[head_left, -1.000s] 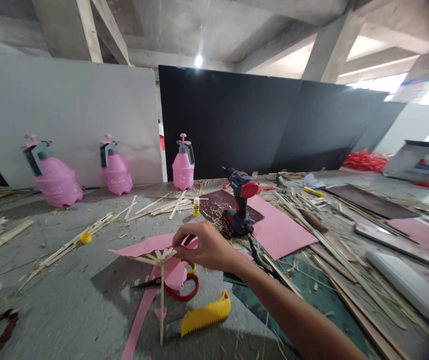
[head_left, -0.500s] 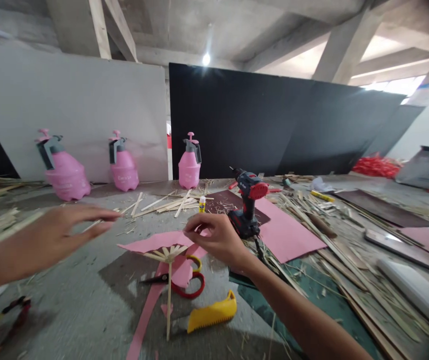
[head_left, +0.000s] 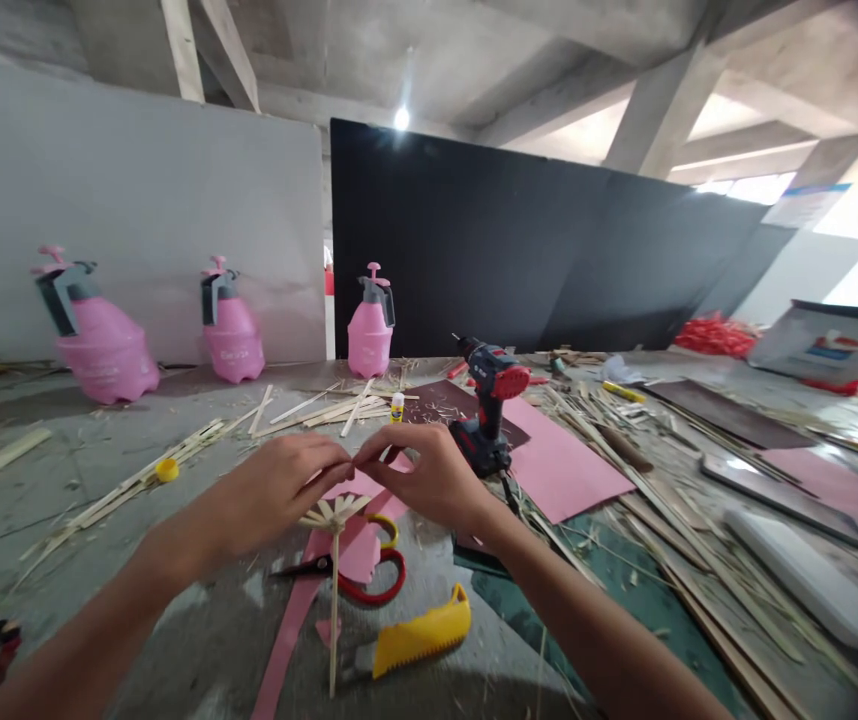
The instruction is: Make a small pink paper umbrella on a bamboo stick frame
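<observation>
My left hand [head_left: 271, 492] and my right hand [head_left: 425, 475] meet at their fingertips over a small fan of pale wooden strips [head_left: 336, 510] on a thin upright stick [head_left: 334, 620]. Pink paper [head_left: 350, 487] lies on the strips, just under the fingers. My right thumb and fingertips are pinched on its upper edge. The left fingers are closed too, but what they grip is hidden. Scissors with red and yellow handles [head_left: 373, 597] lie behind the stick, by pink scraps [head_left: 360, 550]. A yellow-handled tool [head_left: 421, 632] lies to the right of the stick.
A cordless drill [head_left: 495, 400] stands behind my right hand, beside a pink sheet [head_left: 564, 465]. A glue stick [head_left: 397, 407] stands farther back. Wood strips [head_left: 129, 480] litter the left side. Pink spray bottles [head_left: 370, 335] stand along the wall. A white device [head_left: 811, 585] lies at the right.
My left hand has come in from the left and now meets my right hand above the fan; its fingers have closed. The view has shifted a little to the right.
</observation>
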Motion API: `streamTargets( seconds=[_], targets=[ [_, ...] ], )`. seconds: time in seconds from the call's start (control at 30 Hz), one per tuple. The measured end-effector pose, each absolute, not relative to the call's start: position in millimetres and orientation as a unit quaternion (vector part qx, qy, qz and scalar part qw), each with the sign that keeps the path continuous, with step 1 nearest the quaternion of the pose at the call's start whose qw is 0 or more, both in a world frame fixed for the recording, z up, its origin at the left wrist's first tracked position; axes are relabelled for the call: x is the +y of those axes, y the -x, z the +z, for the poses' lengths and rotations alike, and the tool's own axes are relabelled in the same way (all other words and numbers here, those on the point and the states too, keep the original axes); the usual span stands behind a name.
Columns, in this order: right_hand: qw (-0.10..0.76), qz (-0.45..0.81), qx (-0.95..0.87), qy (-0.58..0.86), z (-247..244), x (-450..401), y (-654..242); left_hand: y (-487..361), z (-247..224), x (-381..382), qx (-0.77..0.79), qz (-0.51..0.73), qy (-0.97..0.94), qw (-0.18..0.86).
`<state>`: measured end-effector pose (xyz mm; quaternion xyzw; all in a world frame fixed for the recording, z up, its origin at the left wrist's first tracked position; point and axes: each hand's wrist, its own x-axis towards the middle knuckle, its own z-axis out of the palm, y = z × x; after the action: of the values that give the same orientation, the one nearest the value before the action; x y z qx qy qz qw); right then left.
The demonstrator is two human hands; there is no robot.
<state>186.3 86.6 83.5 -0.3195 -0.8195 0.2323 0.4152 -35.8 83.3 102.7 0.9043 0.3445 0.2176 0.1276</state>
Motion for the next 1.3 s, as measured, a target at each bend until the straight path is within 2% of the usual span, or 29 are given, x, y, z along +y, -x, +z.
streamTargets(
  seconds=[0.2, 0.37, 0.47, 0.63, 0.77, 0.97, 1.1, 1.3],
  targets=[
    [0.349, 0.148, -0.868, 0.322, 88, 86, -174, 49, 105, 92, 0.355, 0.192, -0.901, 0.159],
    [0.357, 0.245, -0.838, 0.333, 85, 87, -159, 58, 103, 96, 0.369, 0.171, -0.905, 0.122],
    [0.386, 0.297, -0.783, 0.387, 77, 105, -160, 63, 106, 93, 0.39, 0.178, -0.898, 0.102],
    [0.481, 0.185, -0.634, 0.576, 51, 169, -185, 67, 117, 87, 0.45, 0.221, -0.857, 0.121],
    [0.434, 0.177, -0.581, 0.665, 24, 214, -197, 66, 116, 86, 0.441, 0.264, -0.853, 0.09],
    [0.393, 0.196, -0.593, 0.675, 1, 233, -193, 60, 113, 80, 0.425, 0.315, -0.841, 0.11],
    [0.445, 0.162, -0.612, 0.633, 19, 217, -190, 56, 115, 74, 0.446, 0.343, -0.816, 0.134],
    [0.533, 0.113, -0.679, 0.492, 91, 132, -180, 49, 129, 67, 0.436, 0.433, -0.782, 0.104]
  ],
)
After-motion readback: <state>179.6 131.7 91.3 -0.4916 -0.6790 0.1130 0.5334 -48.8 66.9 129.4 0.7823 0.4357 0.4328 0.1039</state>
